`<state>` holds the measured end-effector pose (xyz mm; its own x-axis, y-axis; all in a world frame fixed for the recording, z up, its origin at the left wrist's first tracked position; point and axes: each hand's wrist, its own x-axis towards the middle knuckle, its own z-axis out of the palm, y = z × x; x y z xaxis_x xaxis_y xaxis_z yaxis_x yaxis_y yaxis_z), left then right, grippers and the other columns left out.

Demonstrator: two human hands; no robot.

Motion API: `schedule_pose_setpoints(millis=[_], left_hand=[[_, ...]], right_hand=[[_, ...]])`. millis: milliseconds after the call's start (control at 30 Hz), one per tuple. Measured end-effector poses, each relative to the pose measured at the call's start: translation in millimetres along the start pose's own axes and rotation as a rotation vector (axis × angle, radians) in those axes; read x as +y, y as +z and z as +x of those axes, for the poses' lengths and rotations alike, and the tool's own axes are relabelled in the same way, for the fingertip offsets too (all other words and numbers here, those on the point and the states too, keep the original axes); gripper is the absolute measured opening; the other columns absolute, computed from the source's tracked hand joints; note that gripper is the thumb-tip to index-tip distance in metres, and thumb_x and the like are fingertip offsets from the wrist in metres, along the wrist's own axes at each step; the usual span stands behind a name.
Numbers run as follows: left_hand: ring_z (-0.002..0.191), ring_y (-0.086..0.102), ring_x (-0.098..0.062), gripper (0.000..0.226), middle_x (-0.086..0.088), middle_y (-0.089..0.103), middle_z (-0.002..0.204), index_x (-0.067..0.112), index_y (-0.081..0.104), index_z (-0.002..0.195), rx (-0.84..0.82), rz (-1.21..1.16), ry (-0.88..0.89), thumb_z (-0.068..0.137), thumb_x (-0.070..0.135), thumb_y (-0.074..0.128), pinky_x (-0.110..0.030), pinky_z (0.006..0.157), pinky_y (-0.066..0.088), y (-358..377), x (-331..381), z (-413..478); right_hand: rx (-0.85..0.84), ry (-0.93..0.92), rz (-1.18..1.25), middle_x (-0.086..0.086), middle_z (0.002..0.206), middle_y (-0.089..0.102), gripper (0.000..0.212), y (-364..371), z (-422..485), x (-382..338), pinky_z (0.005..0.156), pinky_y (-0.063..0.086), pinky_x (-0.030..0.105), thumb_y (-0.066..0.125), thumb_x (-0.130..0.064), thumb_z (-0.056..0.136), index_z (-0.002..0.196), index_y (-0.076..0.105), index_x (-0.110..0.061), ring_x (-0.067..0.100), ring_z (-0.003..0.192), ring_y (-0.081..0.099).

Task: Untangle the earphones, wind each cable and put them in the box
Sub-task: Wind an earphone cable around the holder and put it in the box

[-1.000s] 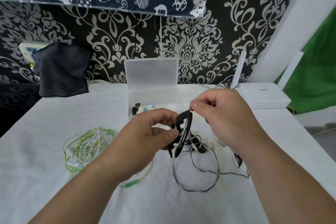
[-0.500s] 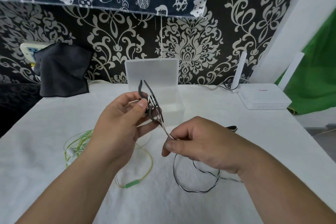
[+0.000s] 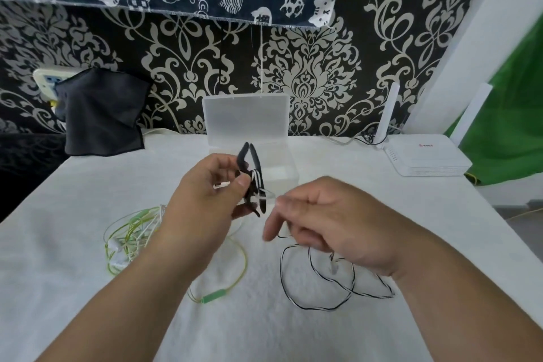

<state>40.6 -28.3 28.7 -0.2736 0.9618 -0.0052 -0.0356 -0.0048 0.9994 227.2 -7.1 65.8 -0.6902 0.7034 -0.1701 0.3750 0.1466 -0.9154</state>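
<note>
Above white table (image 3: 73, 191), right hand (image 3: 332, 223) nearer black earphones (image 3: 254, 182) now

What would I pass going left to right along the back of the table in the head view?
dark cloth → clear box → white router → green cloth

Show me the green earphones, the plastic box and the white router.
green earphones (image 3: 213, 297), head view, on the inline remote.
plastic box (image 3: 245, 114), head view, on the raised lid.
white router (image 3: 426, 156), head view, on its flat top.
</note>
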Motion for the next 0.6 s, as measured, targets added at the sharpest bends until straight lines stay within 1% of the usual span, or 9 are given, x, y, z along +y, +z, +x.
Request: schedule_pose_setpoints(millis=[33,100,167,233,300,367,433,533,600], left_hand=[[0.075,0.067,-0.022,0.015,-0.008,0.062,0.088,0.016,0.067,0.096,-0.020,0.079,0.031,0.095,0.003,0.059,-0.033,0.072,0.062,0.1,-0.1,-0.8],[0.074,0.068,-0.018,0.019,0.002,0.067,0.088,0.027,0.066,0.091,-0.071,0.302,0.087,0.093,0.008,0.063,-0.022,0.070,0.057,0.8,-0.8,-3.7],[0.072,0.065,-0.011,0.021,0.012,0.068,0.090,0.035,0.063,0.088,-0.099,0.558,0.151,0.092,0.014,0.065,-0.016,0.062,0.044,2.6,-2.5,-6.5],[0.072,0.062,-0.008,0.023,0.016,0.066,0.092,0.037,0.063,0.088,-0.142,0.634,0.171,0.091,0.015,0.066,-0.013,0.060,0.040,4.8,-3.9,-9.4],[0.072,0.062,-0.008,0.023,0.018,0.066,0.091,0.037,0.065,0.090,-0.198,0.592,0.153,0.091,0.013,0.067,-0.010,0.061,0.042,7.6,-3.7,-12.6],[0.060,0.058,-0.003,0.021,0.019,0.067,0.085,0.031,0.067,0.093,-0.264,0.510,0.122,0.092,0.010,0.067,-0.007,0.055,0.041,11.2,-0.5,-16.4],[0.052,0.056,0.001,0.019,0.012,0.069,0.082,0.021,0.069,0.096,-0.348,0.353,0.051,0.092,0.004,0.065,-0.006,0.054,0.042,15.4,4.3,-20.9],[0.075,0.069,-0.016,0.019,0.002,0.070,0.092,0.014,0.070,0.099,-0.423,0.176,-0.012,0.092,-0.002,0.062,-0.025,0.074,0.058,17.2,4.2,-21.5],[0.078,0.069,-0.020,0.019,0.002,0.068,0.093,0.013,0.070,0.099,-0.419,0.127,-0.028,0.092,-0.003,0.061,-0.032,0.078,0.060,17.0,2.4,-20.5]], right_hand=[[0.053,-0.018,0.019,0.005,0.057,0.036,0.039,-2.9,-0.1,-0.3,0.059,0.027,0.040,0.049,-0.038,0.103,0.085,0.075,-0.015,0.026,0.059,0.028],[0.164,-0.053,0.018,-0.001,0.052,0.036,0.033,-8.9,-0.4,-1.0,0.055,0.027,0.041,0.059,-0.037,0.096,0.080,0.074,-0.013,0.023,0.055,0.029],[0.260,-0.092,0.009,-0.004,0.049,0.038,0.024,-13.5,-1.0,-2.4,0.052,0.028,0.033,0.064,-0.034,0.087,0.077,0.074,-0.014,0.018,0.049,0.031],[0.348,-0.123,0.068,-0.001,0.048,0.038,0.020,-17.1,-1.2,-3.2,0.048,0.027,0.026,0.064,-0.026,0.086,0.075,0.073,-0.012,0.014,0.046,0.029],[0.442,-0.132,0.114,0.004,0.050,0.037,0.022,-19.7,-0.7,-2.2,0.045,0.027,0.022,0.064,-0.022,0.089,0.072,0.072,-0.011,0.015,0.045,0.027],[0.550,-0.118,0.076,0.005,0.052,0.037,0.029,-21.6,1.0,1.8,0.045,0.026,0.023,0.061,-0.022,0.096,0.070,0.070,-0.013,0.016,0.046,0.028],[0.646,-0.076,-0.020,0.003,0.054,0.037,0.033,-23.0,3.4,7.4,0.045,0.026,0.022,0.057,-0.027,0.098,0.068,0.067,-0.017,0.013,0.045,0.029],[0.704,-0.051,-0.043,0.005,0.058,0.036,0.034,-23.2,7.4,14.9,0.050,0.025,0.027,0.055,-0.032,0.099,0.071,0.064,-0.014,0.013,0.047,0.029],[0.735,-0.061,-0.016,0.005,0.058,0.034,0.034,-22.7,9.6,17.5,0.051,0.024,0.028,0.053,-0.032,0.100,0.072,0.062,-0.015,0.015,0.049,0.028]])
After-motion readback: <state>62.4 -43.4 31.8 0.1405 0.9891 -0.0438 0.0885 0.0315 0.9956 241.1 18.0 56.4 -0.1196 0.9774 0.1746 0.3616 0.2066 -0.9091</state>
